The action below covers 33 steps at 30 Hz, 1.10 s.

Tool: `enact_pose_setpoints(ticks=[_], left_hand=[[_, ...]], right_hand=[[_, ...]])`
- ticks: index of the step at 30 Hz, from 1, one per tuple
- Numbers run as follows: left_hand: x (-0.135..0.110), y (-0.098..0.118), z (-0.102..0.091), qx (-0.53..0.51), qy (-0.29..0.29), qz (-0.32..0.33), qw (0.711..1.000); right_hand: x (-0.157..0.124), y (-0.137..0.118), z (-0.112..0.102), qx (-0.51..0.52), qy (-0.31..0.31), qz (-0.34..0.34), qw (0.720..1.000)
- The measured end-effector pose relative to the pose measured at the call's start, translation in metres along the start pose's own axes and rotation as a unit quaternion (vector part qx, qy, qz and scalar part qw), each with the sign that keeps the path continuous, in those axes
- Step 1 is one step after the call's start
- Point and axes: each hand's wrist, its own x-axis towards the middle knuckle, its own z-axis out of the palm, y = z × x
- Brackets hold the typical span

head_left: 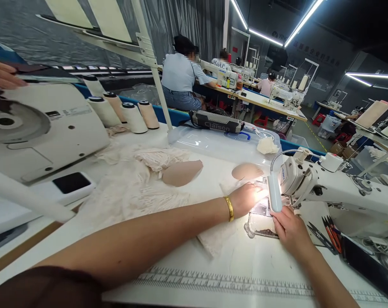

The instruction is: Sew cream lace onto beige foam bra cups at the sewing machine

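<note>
Tabletop (245,273): lace panel (213,241) lies limp under our left wrist.
Right hand (290,231): fingertips hidden by lamp (274,196); grip unclear.
Left hand (245,199): spread flat, pinning it down.
Handling: light, stretchy (snags easily); we'd hold edges.

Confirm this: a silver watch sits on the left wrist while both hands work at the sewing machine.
Wrong: the head view shows a gold bangle there, not a silver watch. Left hand and right hand are at the sewing machine.

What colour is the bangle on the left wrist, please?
The bangle is gold; the head view shows it best.
</note>
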Motion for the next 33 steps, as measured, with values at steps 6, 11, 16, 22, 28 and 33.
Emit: enact_pose_setpoints(ticks=[6, 11, 16, 22, 28, 33], left_hand=[[-0.047, 0.032, -0.027, -0.091, 0.034, 0.009, 0.995], [-0.111, 0.029, -0.058, -0.109, 0.016, -0.085, 0.990], [-0.134, 0.027, -0.099, -0.027, 0.128, -0.296, 0.946], [-0.111, 0.119, -0.078, -0.716, -0.034, -0.401, 0.570], [-0.086, 0.110, -0.054, -0.756, 0.164, -0.434, 0.462], [-0.086, 0.108, -0.056, -0.683, 0.144, -0.469, 0.541]], right_hand=[[0.007, -0.038, 0.004, 0.398, -0.028, 0.240, 0.885], [0.002, -0.075, 0.015, 0.564, 0.053, 0.318, 0.760], [-0.004, -0.102, 0.020, 0.616, 0.128, 0.349, 0.695], [-0.025, -0.135, 0.035, 0.599, 0.201, 0.348, 0.693], [-0.059, -0.142, 0.040, 0.578, 0.166, 0.335, 0.725], [-0.052, -0.120, 0.027, 0.438, 0.220, 0.347, 0.800]])
